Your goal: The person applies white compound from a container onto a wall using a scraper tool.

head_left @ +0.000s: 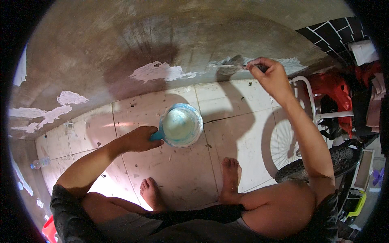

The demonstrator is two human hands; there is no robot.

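Note:
My left hand point(143, 138) is closed on the handle of a blue container point(180, 123) of creamy white paste, whose rim is smeared with white. My right hand point(265, 75) grips a putty knife point(229, 66) by its dark handle; the thin blade lies at the grey-brown wall point(194, 32), over a pale, wet-looking smear near its base. Whether the blade presses on the wall is hard to tell. Left of the knife, a white patch point(154, 72) marks the wall, and more patches point(71, 97) are farther left.
Speckled white floor tiles point(182, 170) lie under my bare feet. At right are a bicycle wheel point(308, 166), a white tubular frame point(311, 97), red fabric point(336, 89) and a yellow object point(356, 206). A small plastic bottle point(38, 164) lies at far left, a red object point(49, 229) at lower left.

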